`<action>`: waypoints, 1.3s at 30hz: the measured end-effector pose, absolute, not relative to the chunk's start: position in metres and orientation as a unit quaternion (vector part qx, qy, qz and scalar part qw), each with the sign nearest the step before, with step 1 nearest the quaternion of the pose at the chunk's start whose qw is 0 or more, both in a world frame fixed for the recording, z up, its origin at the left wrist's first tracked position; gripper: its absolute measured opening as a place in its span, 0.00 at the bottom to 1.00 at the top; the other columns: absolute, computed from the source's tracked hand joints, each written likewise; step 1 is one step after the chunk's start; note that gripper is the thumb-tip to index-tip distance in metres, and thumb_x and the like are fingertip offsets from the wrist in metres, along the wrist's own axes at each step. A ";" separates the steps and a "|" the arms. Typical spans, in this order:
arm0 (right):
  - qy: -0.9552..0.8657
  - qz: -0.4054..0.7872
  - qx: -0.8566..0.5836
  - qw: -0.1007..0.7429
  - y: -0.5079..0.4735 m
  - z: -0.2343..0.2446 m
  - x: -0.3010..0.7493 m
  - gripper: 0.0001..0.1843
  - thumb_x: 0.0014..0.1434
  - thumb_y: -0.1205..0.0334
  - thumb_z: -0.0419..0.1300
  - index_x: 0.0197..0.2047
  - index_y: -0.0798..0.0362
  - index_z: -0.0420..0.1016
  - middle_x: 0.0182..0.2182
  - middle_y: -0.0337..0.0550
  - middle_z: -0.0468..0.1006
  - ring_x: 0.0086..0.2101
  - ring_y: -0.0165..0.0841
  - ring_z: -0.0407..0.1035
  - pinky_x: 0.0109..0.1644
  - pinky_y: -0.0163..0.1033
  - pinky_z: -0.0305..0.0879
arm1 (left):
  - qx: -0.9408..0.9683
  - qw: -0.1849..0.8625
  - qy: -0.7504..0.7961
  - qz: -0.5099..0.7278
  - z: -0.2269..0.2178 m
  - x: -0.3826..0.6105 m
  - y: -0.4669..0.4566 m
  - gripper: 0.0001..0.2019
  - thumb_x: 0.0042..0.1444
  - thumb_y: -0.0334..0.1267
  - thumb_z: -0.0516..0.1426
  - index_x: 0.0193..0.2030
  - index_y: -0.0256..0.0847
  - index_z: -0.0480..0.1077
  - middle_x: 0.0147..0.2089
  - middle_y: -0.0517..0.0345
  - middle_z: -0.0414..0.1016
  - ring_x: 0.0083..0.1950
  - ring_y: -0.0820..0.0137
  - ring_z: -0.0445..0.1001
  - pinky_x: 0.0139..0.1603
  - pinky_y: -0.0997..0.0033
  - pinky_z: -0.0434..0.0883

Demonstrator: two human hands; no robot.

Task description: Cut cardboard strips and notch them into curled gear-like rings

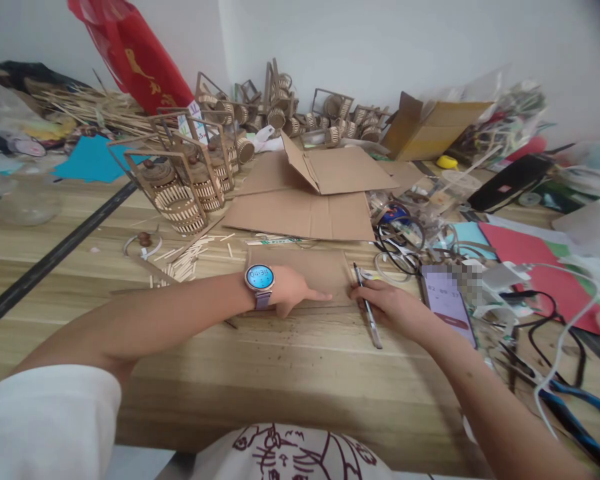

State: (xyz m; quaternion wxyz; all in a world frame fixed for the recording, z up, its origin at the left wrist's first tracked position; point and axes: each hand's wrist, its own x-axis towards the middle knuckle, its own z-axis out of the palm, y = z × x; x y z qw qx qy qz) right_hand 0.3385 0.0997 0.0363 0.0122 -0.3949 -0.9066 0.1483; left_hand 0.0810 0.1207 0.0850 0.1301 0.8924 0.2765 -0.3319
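My left hand point(293, 288), with a watch point(260, 277) on its wrist, rests on a small flat piece of cardboard point(320, 265). Its index finger stretches rightward over the cardboard, thumb apart, and nothing shows in its grasp. At the cardboard's right edge, my right hand point(387, 300) grips a slim black-and-silver pen-like tool point(371, 323). One end points away from me, the other toward me; the exact kind is unclear. Larger folded cardboard point(300, 213) lies just beyond. Dark crumbs dot the wooden table point(280, 387) in front of the small piece.
Several small bamboo baskets in frames point(180, 200) stand at left, near loose pale sticks point(187, 263). More baskets line the wall. On the right lie a phone point(445, 300), cables, blue-handled pliers point(570, 413), coloured paper point(525, 260) and an open box point(430, 127).
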 end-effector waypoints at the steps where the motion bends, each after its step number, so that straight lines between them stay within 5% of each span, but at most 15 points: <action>1: -0.906 0.148 -0.396 0.009 0.100 0.036 0.338 0.16 0.58 0.74 0.52 0.45 0.50 0.74 0.39 0.47 0.76 0.41 0.38 0.72 0.44 0.39 0.67 | 0.893 0.132 0.278 -0.330 0.084 0.081 0.121 0.55 0.48 0.36 0.66 0.73 0.62 0.33 0.46 0.53 0.78 0.43 0.55 0.77 0.37 0.66 0.70; 15: -0.906 0.150 -0.394 0.032 0.100 0.036 0.339 0.18 0.56 0.75 0.53 0.46 0.48 0.75 0.39 0.47 0.77 0.42 0.38 0.73 0.44 0.40 0.68 | 0.893 0.140 0.289 -0.315 0.080 0.081 0.122 0.56 0.44 0.34 0.67 0.73 0.64 0.38 0.44 0.55 0.79 0.41 0.57 0.76 0.37 0.66 0.70; 26: -0.905 0.132 -0.399 0.066 0.096 0.028 0.343 0.17 0.59 0.72 0.52 0.48 0.49 0.75 0.44 0.49 0.79 0.46 0.40 0.74 0.48 0.44 0.70 | 0.896 0.165 0.278 -0.305 0.078 0.083 0.139 0.56 0.38 0.24 0.68 0.70 0.70 0.48 0.43 0.61 0.81 0.41 0.58 0.77 0.41 0.64 0.71; 30: -0.886 0.111 -0.429 0.134 0.082 0.034 0.344 0.12 0.63 0.63 0.54 0.46 0.49 0.76 0.45 0.50 0.80 0.46 0.43 0.74 0.51 0.50 0.70 | 0.898 0.172 0.274 -0.299 0.078 0.082 0.141 0.57 0.38 0.23 0.69 0.70 0.70 0.48 0.47 0.60 0.81 0.43 0.57 0.77 0.44 0.62 0.71; 35: -0.794 0.196 -0.486 0.308 0.043 0.042 0.326 0.15 0.67 0.55 0.52 0.52 0.46 0.74 0.36 0.45 0.82 0.39 0.39 0.76 0.45 0.43 0.72 | 0.897 0.182 0.270 -0.299 0.075 0.081 0.146 0.57 0.37 0.25 0.70 0.69 0.70 0.50 0.48 0.62 0.81 0.43 0.57 0.77 0.45 0.61 0.70; 39: -0.726 0.290 -0.489 0.386 0.024 0.032 0.292 0.18 0.67 0.49 0.51 0.43 0.48 0.78 0.34 0.46 0.81 0.35 0.38 0.75 0.39 0.42 0.73 | 0.900 0.180 0.242 -0.315 0.067 0.083 0.151 0.62 0.36 0.26 0.71 0.71 0.69 0.44 0.53 0.60 0.79 0.43 0.57 0.78 0.46 0.61 0.70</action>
